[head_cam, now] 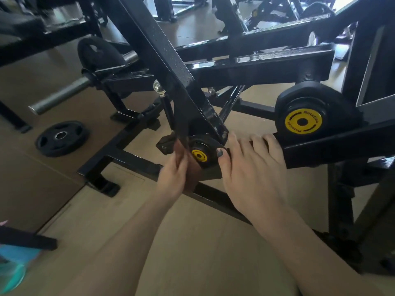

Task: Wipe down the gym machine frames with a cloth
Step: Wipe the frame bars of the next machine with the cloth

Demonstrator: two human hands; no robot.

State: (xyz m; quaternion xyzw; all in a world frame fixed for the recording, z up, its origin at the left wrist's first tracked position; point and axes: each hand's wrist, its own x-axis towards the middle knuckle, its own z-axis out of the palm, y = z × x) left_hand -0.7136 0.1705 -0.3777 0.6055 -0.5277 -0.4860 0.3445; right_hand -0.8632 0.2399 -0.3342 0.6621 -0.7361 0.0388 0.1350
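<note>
Gripping a dark brown cloth (193, 171) against the small near yellow pivot cap (199, 155), the left hand (173, 178) should rub around the joint while the right hand (252, 167), fingers curled over the black frame bar (333, 148), steadies it; the larger yellow cap (301, 122) at right reads "Rotation".

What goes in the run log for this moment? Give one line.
left hand: holds brown cloth at yellow pivot cap | right hand: grips frame beam
</note>
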